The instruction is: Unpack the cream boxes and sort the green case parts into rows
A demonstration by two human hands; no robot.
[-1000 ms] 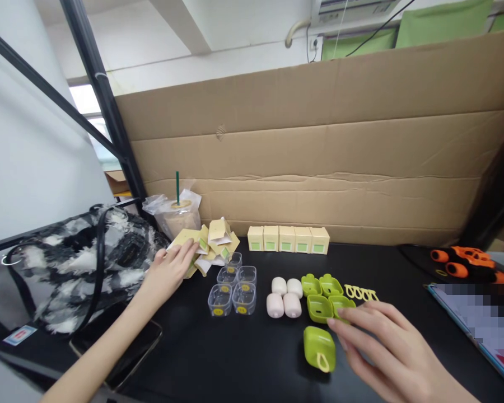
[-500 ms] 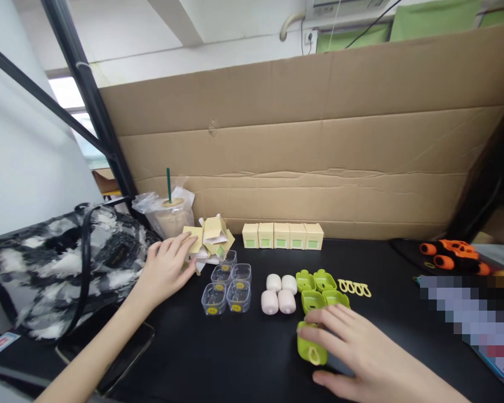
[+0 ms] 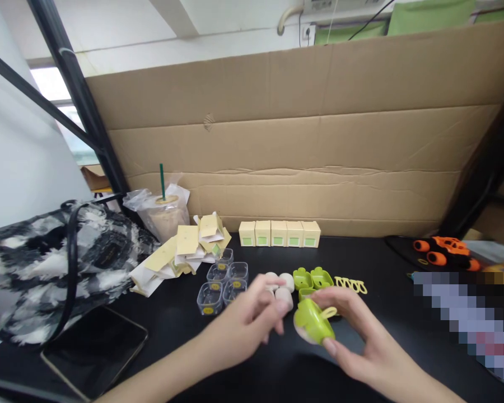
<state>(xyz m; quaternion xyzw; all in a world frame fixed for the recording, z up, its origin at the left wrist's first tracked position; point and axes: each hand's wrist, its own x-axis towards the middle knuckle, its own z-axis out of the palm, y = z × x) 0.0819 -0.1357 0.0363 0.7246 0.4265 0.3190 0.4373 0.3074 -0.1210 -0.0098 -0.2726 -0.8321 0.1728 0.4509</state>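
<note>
My right hand (image 3: 361, 330) is closed around a small green rounded case (image 3: 314, 320), lifted and tilted above the table. A pale yellow loop (image 3: 330, 312) sticks out of its side, and a whitish part shows along its lower edge. To its left, my left hand (image 3: 252, 319) is empty as far as I can see, its fingers loosely bent and apart. Behind that hand are several white rounded pieces (image 3: 286, 282), partly covered by it. Several open green shells (image 3: 321, 277) stand beyond my right hand, with a row of yellow loops (image 3: 350, 284) beside them.
Clear plastic cups (image 3: 210, 298) stand left of centre. Behind them lie flattened cartons (image 3: 163, 260) and a bagged drink (image 3: 166, 215). Small cream boxes (image 3: 279, 234) line the cardboard wall (image 3: 298, 145). A phone (image 3: 94, 350), a furry bag (image 3: 105, 263) and an orange toy car (image 3: 447, 252) flank the table.
My left hand has moved from the flattened cartons rightward to near the white pieces. My right hand has raised and tilted the green case from the table. The view has shifted slightly.
</note>
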